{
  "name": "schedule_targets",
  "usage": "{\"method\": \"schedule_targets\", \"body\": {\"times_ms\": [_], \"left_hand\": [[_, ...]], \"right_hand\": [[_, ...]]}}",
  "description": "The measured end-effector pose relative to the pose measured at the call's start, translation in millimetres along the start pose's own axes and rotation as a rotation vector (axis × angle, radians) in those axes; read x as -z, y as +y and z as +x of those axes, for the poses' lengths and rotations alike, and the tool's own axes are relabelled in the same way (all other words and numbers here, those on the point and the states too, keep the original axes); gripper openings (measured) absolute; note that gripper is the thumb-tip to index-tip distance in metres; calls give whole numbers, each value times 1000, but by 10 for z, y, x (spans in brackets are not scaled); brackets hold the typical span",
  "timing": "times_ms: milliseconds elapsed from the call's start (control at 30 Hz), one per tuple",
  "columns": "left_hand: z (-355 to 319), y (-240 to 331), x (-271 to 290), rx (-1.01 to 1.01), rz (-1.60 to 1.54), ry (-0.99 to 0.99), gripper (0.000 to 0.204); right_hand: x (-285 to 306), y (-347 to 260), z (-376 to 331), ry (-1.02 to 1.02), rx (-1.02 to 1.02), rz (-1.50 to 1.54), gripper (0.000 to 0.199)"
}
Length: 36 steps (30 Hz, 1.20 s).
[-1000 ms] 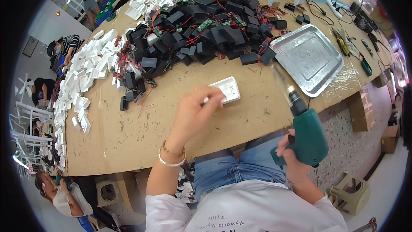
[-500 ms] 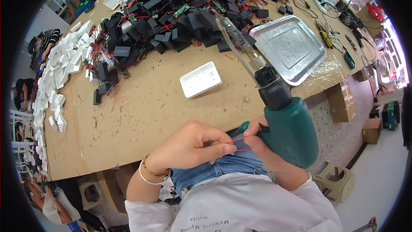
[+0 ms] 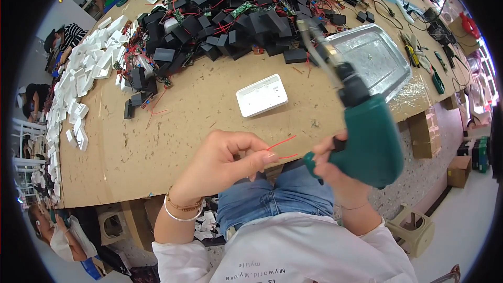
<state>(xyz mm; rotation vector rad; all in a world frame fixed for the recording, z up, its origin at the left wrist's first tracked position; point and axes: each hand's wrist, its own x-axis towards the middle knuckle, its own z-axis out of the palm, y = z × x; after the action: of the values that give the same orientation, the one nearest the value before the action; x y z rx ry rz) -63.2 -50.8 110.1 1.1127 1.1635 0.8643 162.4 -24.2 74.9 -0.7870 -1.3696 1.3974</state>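
Observation:
Between the thumb and fingers of my left hand (image 3: 228,160) is a short red wire (image 3: 284,141); its two ends stick out to the right, apart from each other. My right hand (image 3: 343,181) is wrapped round the handle of a green soldering gun (image 3: 374,141). The gun's black collar and metal tip point up and away, over the near left part of a metal tray. A white plastic case (image 3: 262,96) lies on the cardboard-covered table (image 3: 183,126), beyond my hands.
A large heap of black boxes (image 3: 257,23) with red wires and circuit boards covers the far table. White plastic cases (image 3: 89,71) pile up at the left. The metal tray (image 3: 369,55) lies right, with pliers (image 3: 408,51) beyond it. A stool (image 3: 411,228) stands lower right.
My right hand has drawn away from the red wire, moving right and up with the soldering gun. My left hand has risen slightly, still pinching the wire, whose ends now hang free.

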Motion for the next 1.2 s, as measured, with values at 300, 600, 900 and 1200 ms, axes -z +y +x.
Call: {"method": "schedule_targets", "body": {"times_ms": [300,600,900,1200], "left_hand": [[382,-140,414,-127,760,440,16],[810,-614,64,-310,501,429,18],[706,-851,-546,-584,1051,660,6],[821,-793,-604,-601,963,714,8]], "right_hand": [[-5,50,78,169,-26,-179,39],[27,109,-9,186,-91,-80,40],[162,175,-105,269,-117,-29,40],[298,227,-164,262,-124,-19,40]]}}
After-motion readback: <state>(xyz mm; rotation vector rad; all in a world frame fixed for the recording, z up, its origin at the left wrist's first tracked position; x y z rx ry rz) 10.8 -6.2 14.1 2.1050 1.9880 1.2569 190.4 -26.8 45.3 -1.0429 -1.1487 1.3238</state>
